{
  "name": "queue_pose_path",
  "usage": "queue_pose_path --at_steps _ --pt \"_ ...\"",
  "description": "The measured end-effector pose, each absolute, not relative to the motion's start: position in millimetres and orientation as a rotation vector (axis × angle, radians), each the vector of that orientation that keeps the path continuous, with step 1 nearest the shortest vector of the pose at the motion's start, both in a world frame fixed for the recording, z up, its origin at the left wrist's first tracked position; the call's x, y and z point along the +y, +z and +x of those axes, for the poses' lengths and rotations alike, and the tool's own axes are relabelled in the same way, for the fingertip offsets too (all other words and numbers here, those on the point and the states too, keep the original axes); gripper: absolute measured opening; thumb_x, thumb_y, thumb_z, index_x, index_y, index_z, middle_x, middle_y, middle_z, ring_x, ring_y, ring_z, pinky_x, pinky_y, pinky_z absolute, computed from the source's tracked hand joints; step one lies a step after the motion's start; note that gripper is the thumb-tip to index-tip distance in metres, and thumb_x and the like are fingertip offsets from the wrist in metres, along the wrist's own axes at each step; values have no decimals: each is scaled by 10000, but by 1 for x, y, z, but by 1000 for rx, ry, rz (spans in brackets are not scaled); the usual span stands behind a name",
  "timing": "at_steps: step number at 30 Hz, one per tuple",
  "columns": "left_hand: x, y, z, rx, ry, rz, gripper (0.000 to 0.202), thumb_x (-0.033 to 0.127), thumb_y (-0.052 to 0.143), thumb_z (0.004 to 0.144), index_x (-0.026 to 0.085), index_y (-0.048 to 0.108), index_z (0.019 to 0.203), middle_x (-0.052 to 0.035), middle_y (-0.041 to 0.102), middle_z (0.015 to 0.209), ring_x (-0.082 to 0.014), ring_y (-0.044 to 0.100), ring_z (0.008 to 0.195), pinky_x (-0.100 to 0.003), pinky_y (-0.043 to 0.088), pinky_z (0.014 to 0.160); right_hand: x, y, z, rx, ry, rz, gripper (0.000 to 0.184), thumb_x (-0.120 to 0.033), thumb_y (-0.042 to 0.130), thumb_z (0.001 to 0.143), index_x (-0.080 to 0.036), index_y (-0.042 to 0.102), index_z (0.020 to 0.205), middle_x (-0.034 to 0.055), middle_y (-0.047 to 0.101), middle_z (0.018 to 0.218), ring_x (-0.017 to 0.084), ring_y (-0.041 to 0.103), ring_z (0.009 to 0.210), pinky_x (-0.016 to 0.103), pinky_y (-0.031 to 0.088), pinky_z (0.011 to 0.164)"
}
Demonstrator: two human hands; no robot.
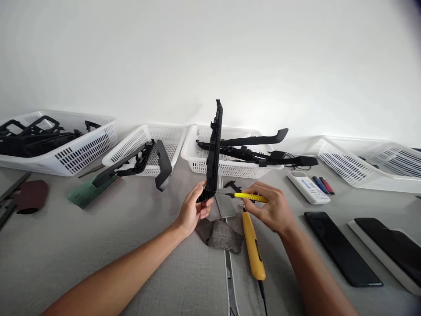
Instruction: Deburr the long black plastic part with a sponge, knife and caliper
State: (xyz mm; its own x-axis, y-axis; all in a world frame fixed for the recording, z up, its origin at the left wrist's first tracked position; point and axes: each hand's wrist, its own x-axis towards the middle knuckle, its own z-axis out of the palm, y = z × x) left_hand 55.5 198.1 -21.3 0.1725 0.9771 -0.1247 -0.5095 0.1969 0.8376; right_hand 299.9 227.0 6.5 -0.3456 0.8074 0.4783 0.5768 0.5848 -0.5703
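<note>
Forearms (131,267) reach toward the black strip (215,151); left hand (192,211) grips its base, right hand (271,206) a yellow knife (252,197) at it; work seems underway, finished share unclear

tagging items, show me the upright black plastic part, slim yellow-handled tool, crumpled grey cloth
Upright black plastic part (214,151): head view, middle of its length.
Slim yellow-handled tool (251,197): head view, handle.
Crumpled grey cloth (224,236): head view, upper face.

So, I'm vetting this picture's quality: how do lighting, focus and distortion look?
In the head view: soft light, faint shadows on the wall; the held black part and held yellow tool look fairly sharp; the far-left basket looks stretched and the upper-right corner darkens.
</note>
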Motion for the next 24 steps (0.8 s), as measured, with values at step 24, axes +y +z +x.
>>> queue_pose_path --at_steps 24 --pt "198 -26 58 791 1196 740 547 667 635 886 229 547 1202 78 426 673 -75 323 475 -204 240 492 225 5 290 -2050 350 -979 70 -261 686 931 -226 745 947 65 781 923 237 721 835 365 568 768"
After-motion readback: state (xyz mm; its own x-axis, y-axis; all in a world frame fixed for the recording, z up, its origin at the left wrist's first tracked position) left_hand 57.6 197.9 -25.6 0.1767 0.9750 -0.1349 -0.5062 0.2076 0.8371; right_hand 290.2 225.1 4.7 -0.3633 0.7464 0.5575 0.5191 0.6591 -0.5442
